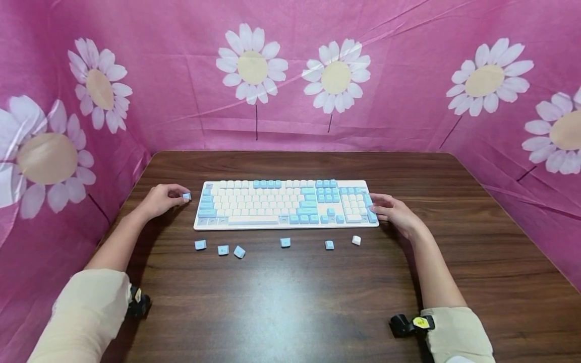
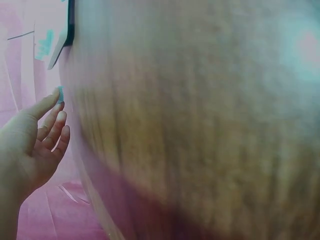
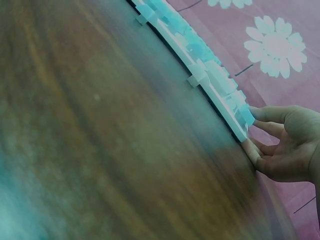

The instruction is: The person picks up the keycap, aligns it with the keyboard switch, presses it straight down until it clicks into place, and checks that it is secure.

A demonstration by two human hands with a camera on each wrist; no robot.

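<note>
Thumb and fingers of my left hand pinch a small blue keycap off the left end of the keyboard. In the left wrist view that keycap shows between thumb and fingertips. The white and blue keyboard lies flat on the table. My right hand holds its right end. In the right wrist view, the topmost digit of the right hand meets a blue key at the corner, with other fingers lower along the edge. Bare sockets show in the bottom row and top left corner.
In front of the keyboard lie loose keycaps: several blue ones, such as one at the left and one near the middle, and a white one. The brown wooden table is backed by a pink cloth printed with daisies.
</note>
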